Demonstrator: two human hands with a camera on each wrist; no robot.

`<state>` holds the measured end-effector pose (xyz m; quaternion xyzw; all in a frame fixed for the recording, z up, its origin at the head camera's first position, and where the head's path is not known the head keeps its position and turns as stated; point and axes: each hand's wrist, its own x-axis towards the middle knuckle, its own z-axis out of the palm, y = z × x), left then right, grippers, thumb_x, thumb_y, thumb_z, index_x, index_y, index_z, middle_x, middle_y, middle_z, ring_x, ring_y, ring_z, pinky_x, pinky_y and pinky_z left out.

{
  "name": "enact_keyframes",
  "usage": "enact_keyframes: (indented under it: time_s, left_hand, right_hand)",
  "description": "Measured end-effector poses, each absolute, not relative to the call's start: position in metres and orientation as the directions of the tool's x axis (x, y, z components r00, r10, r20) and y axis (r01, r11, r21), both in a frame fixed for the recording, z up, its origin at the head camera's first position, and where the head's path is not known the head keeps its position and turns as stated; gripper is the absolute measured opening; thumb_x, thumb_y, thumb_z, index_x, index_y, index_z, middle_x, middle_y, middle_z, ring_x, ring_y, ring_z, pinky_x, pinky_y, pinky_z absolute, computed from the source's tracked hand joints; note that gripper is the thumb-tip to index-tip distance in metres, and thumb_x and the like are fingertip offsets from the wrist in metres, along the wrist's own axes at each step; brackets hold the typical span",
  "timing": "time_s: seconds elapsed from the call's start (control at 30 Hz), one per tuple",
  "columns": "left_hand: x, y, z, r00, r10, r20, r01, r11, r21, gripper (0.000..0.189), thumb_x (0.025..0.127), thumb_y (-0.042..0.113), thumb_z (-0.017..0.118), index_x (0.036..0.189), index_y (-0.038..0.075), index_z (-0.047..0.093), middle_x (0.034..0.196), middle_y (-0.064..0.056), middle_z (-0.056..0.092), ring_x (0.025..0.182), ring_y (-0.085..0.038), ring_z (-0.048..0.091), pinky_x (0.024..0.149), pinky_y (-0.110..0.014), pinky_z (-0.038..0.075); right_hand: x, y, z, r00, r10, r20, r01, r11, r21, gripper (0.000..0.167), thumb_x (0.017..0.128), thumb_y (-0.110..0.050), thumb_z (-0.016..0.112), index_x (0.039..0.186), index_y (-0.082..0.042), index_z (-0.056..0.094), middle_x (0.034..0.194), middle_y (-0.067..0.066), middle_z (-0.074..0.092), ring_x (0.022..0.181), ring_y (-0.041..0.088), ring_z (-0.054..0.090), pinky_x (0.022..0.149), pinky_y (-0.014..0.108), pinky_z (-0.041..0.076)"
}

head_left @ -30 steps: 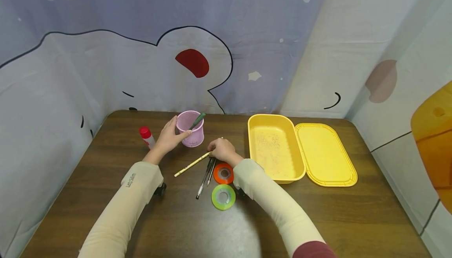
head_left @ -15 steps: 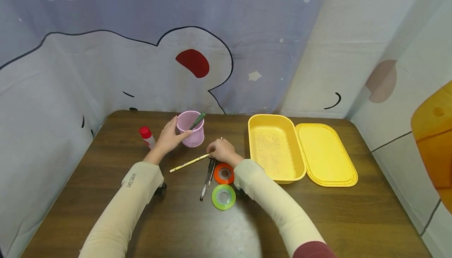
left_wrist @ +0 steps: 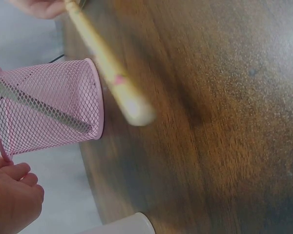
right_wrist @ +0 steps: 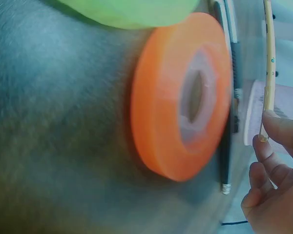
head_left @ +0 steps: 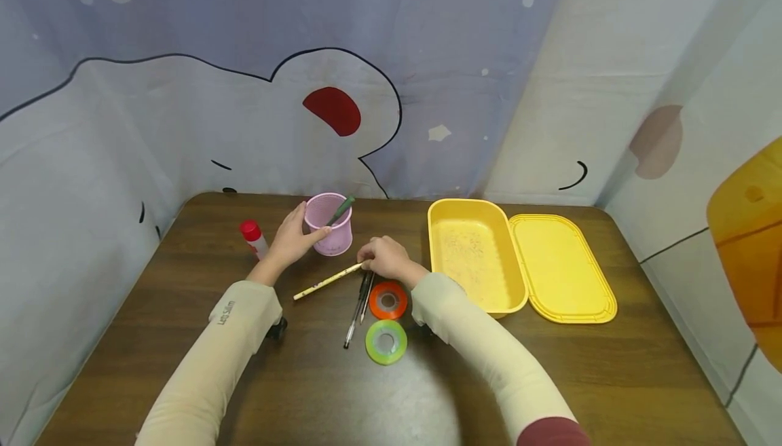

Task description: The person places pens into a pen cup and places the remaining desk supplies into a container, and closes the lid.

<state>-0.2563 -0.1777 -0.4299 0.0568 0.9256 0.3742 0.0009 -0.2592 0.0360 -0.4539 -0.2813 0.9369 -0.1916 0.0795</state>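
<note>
My left hand (head_left: 292, 237) grips the rim of a pink mesh pen cup (head_left: 334, 242), thumb on the near side and fingers at the left. Inside the cup leans a dark green pen-like stick (head_left: 341, 210), seen through the mesh in the left wrist view. Between thumb and forefinger, my right hand (head_left: 385, 257) pinches a pale yellow patterned pencil (head_left: 326, 282) by one end. Its free end points left, with a shadow on the table in the left wrist view. Below the right hand lie slim pens (head_left: 355, 318) beside an orange tape roll (right_wrist: 158, 107).
A green tape roll (head_left: 385, 359) lies just nearer than the orange one. Left of the cup stands a glue stick with a red cap (head_left: 250, 230). To the right are a yellow box (head_left: 435, 249) and its flat lid (head_left: 562, 269). A printed curtain hangs behind the table.
The pencil's free end has swung slightly left and up, and the black pen's near end has shifted a little right. My right forearm moved slightly right; the left hand stayed on the cup.
</note>
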Motion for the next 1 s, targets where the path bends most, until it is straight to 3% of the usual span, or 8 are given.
enact_keyframes:
  time_s: [0.23, 0.7, 1.0]
  left_hand:
    - [-0.256, -0.179, -0.431, -0.994, 0.107, 0.034, 0.101, 0.719, 0.688, 0.086, 0.083, 0.038, 0.058, 0.139, -0.008, 0.010, 0.144, -0.026, 0.014, 0.133, -0.038, 0.013, 0.108, -0.050, 0.015]
    - [-0.257, -0.179, -0.431, -0.992, 0.116, 0.041, 0.112, 0.716, 0.689, 0.085, 0.083, 0.037, 0.058, 0.139, -0.007, 0.011, 0.144, -0.025, 0.015, 0.133, -0.038, 0.014, 0.107, -0.051, 0.017]
    - [-0.258, -0.179, -0.432, -0.988, 0.126, 0.083, 0.149, 0.714, 0.685, 0.084, 0.083, 0.034, 0.059, 0.137, -0.010, 0.013, 0.142, -0.027, 0.018, 0.132, -0.040, 0.017, 0.107, -0.051, 0.017]
  right_hand:
    - [-0.257, 0.043, -0.431, -0.811, -0.585, -0.036, -0.524, 0.752, -0.400, 0.006, 0.080, -0.019, 0.063, 0.084, -0.018, 0.068, 0.082, -0.003, 0.057, 0.080, 0.014, 0.049, 0.069, 0.025, 0.039]
    - [-0.268, 0.070, -0.393, -0.780, -0.618, 0.097, -0.594, 0.682, -0.427, 0.007, 0.080, -0.013, 0.063, 0.085, -0.011, 0.068, 0.084, 0.002, 0.060, 0.079, 0.016, 0.052, 0.071, 0.027, 0.042]
    - [-0.276, 0.080, -0.375, -0.823, -0.557, 0.110, -0.523, 0.668, -0.529, 0.008, 0.080, -0.011, 0.063, 0.086, -0.007, 0.067, 0.082, 0.006, 0.057, 0.074, 0.018, 0.051, 0.066, 0.026, 0.043]
